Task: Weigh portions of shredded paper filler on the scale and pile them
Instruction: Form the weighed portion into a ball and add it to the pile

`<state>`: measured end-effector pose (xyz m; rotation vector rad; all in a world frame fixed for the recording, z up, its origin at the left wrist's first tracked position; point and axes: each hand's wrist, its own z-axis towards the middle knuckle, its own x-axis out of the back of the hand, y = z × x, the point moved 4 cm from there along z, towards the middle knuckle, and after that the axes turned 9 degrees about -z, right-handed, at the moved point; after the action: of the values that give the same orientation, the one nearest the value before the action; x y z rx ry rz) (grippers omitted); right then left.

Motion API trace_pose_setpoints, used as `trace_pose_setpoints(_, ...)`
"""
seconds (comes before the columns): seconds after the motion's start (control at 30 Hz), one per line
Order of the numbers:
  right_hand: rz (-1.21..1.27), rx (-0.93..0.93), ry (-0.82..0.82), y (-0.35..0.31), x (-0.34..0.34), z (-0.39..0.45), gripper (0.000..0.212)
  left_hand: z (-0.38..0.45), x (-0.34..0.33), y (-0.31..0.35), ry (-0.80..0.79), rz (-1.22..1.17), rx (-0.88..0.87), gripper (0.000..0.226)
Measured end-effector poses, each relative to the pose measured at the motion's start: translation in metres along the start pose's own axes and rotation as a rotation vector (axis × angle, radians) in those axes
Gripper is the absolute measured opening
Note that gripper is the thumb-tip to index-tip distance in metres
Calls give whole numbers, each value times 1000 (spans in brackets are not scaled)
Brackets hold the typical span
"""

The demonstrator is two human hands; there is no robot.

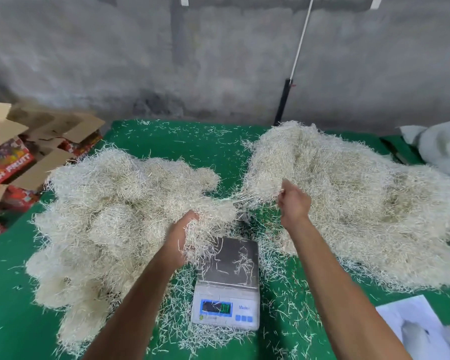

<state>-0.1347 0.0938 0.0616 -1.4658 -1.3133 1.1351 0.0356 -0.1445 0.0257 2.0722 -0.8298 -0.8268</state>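
A small white scale (227,289) with a steel platform stands at the table's front centre, only a few loose shreds lying on it. My left hand (178,237) holds a clump of shredded paper filler (213,211) above the scale's far left corner. My right hand (292,201) pinches strands that stretch from that clump toward the big right pile (361,198). A second large pile (109,216) of lumpy portions fills the table's left side.
The green table (182,144) is strewn with stray shreds. Red fruit cartons and cardboard flaps (16,162) lie off its left edge. A white printed sheet (421,328) sits at the front right, grey cloth (442,146) at the far right, a concrete wall behind.
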Motion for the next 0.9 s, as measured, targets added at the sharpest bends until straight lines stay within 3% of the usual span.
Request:
trace_pose_setpoints(0.03,31,-17,55,0,9,8,24,-3,7,5,-26,-12,-103,72)
trace_pose_setpoints(0.1,31,-44,101,4,22,18,24,-9,25,20,-129,143,-569,109)
trace_pose_setpoints(0.13,41,-45,118,7,23,20,21,-12,29,23,-212,235,-686,114)
trace_pose_setpoints(0.17,80,-43,127,13,23,23,14,-11,36,19,-304,278,-679,108)
trace_pose_setpoints(0.2,149,-70,139,18,24,25,4,-8,41,20,-350,281,-686,91)
trace_pose_setpoints(0.23,205,-98,179,24,27,28,8,1,43,22,-377,307,-722,65)
trace_pose_setpoints(0.27,245,-126,218,29,31,32,15,9,40,21,-372,273,-663,43)
trace_pose_setpoints(0.33,271,-174,261,40,37,39,25,25,41,20,-286,260,-537,41)
trace_pose_setpoints(0.43,149,-204,176,53,31,46,39,27,21,14,-512,144,-406,43)
trace_pose_setpoints(0.47,-8,-186,138,55,28,46,48,36,18,19,-452,38,-382,39)
trace_pose_setpoints(0.53,-364,-85,23,49,14,39,57,45,5,34,-162,13,-310,34)
trace_pose_setpoints(0.6,-511,121,-170,36,-10,26,43,62,-7,30,-81,36,-31,23)
trace_pose_setpoints(0.7,-549,341,-500,17,-50,9,46,76,-22,41,-32,286,-98,24)
trace_pose_setpoints(0.77,-606,357,-645,9,-69,4,48,81,-30,46,-66,241,-100,33)
trace_pose_setpoints(0.87,-764,354,-683,8,-73,7,13,87,-33,56,-120,178,-120,42)
trace_pose_setpoints(0.9,-803,367,-664,10,-71,10,22,91,-29,58,-103,195,-144,38)
